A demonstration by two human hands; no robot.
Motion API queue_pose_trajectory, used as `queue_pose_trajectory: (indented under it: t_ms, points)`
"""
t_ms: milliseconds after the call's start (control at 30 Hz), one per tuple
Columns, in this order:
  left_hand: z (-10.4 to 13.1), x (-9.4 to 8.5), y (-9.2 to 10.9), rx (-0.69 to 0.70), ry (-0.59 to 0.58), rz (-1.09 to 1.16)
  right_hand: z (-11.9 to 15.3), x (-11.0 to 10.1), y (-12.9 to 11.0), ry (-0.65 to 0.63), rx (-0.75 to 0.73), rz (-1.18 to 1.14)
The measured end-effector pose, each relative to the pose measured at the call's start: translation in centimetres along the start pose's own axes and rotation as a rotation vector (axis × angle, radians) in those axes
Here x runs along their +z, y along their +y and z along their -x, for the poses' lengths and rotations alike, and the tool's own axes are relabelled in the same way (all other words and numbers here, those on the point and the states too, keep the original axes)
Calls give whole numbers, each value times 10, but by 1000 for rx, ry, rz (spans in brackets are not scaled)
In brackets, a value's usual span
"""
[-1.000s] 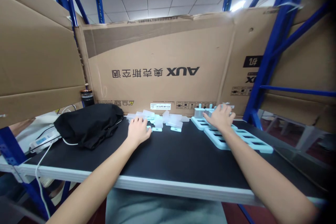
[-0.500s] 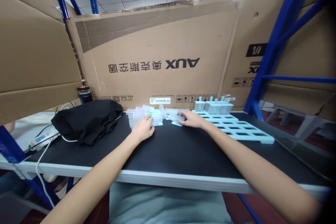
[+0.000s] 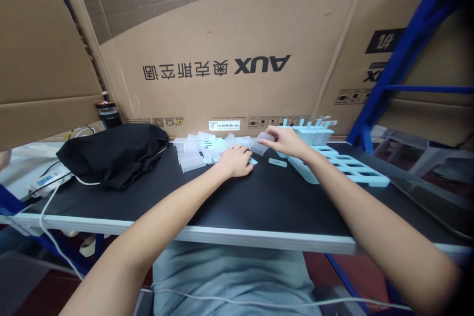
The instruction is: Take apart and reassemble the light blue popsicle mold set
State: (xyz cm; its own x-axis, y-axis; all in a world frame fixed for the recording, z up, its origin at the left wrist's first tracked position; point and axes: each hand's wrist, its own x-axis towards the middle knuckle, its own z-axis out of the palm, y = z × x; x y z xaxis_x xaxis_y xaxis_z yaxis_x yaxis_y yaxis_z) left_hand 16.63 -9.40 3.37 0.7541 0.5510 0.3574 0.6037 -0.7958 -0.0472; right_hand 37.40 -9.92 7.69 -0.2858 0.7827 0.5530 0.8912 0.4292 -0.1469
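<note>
Since the earlier frame, the left hand (image 3: 237, 160) has moved to the heap's right end, and a blue strip (image 3: 277, 162) has shifted towards the tray (image 3: 378, 181). Fingertips of the right hand (image 3: 287, 140) pinch a clear mould (image 3: 260, 144), tilted beside the heap (image 3: 190, 162). Left fingers cover a blue piece (image 3: 253, 160); whether they grip it, I cannot tell. The mould looks light, thin-walled and fairly stiff, perhaps slippery; opposite edges would give the best hold, without squeezing hard. Stick-topped moulds (image 3: 319, 137) stand in the tray, which has open slots in front. Whether any mould holds something cannot be told.
</note>
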Motion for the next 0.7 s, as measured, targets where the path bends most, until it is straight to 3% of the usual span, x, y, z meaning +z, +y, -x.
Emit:
queue_pose_trajectory:
  t_ms: [133, 333, 433, 567, 700]
  points:
    - [-8, -1, 10, -31, -118, 20, 4, -5, 0, -31, 7, -45]
    - [38, -13, -7, -20, -132, 288, 9, -15, -25, -139, -28, -235]
    - [51, -11, -13, -134, -103, 449, 10, -17, -41, -209, -92, -283]
    - [42, -6, -9, -239, -80, 427, 11, -19, -52, -245, -121, -318]
    - [24, -1, -4, -200, -100, 306, 14, -24, -47, -209, -52, -351]
